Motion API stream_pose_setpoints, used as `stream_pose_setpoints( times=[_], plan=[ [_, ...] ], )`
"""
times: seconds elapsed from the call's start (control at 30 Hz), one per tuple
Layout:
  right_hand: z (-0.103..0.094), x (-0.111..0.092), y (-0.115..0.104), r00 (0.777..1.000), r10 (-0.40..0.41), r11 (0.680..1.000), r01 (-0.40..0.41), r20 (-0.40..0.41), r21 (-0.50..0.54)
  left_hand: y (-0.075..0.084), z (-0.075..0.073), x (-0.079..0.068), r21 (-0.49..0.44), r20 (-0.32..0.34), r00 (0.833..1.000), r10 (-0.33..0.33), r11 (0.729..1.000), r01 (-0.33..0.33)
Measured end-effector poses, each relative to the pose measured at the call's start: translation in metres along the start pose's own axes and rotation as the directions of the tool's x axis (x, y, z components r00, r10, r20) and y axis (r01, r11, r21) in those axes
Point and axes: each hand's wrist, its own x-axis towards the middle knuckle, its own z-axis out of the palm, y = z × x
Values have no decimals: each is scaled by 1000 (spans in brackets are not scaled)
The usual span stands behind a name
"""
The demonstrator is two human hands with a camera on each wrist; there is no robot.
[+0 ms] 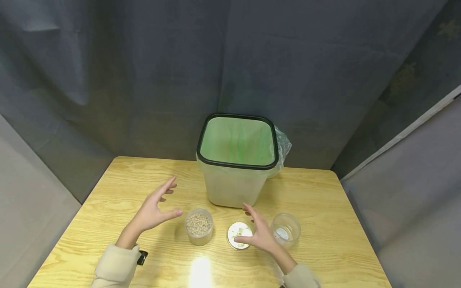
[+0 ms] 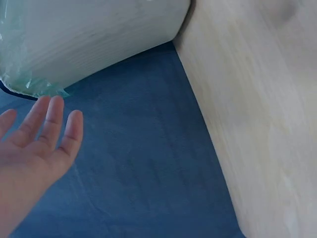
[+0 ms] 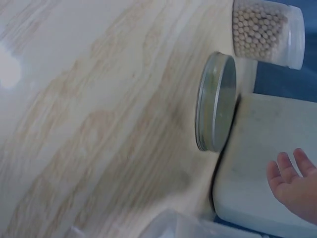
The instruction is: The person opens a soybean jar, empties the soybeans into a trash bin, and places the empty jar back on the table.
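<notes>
My left hand is raised over the left of the table, fingers straight and thumb spread, holding nothing. Just to its right stands a clear jar of small pale round beans. A flat round tin with a metal rim lies on the table right of that jar; the right wrist view shows its shallow side. Over the tin's right edge hovers my right hand, fingers apart and relaxed, with nothing in it. Beside it, partly overlapped by the hand, is an open clear jar.
Behind the jars stands a tall translucent bin with a black rim and a green liner inside. Bag plastic hangs out over its right side. Dark cloth closes off the back of the wooden table.
</notes>
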Motion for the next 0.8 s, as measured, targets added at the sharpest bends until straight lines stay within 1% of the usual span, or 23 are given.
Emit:
stream_pose_setpoints(
  times=[0.07, 0.23, 0.37, 0.57, 0.7, 0.8],
  plan=[
    [5, 3, 1, 1000, 10, 1000, -10, 21, 14, -1, 0, -5, -8, -2, 1000, -7, 1000, 7],
    [18, 10, 5, 998, 26, 999, -28, 62, 38, -6, 2, -14, 3, -1, 1000, 7, 1000, -7],
    [28, 14, 10, 994, 32, 999, -34, 102, 15, -11, 4, -21, 7, 1, 1000, 5, 1000, -5],
    [43, 21, 13, 983, 11, 999, -3, 183, -46, -20, 8, -31, 2, 4, 1000, -17, 1000, 17],
    [54, 25, 12, 972, 35, 997, -18, 234, -76, -24, 12, -36, 2, -6, 999, -35, 999, 35],
    [62, 28, 12, 963, 57, 997, -39, 265, -71, -25, 14, -39, -9, -10, 999, -50, 999, 50]
  ],
)
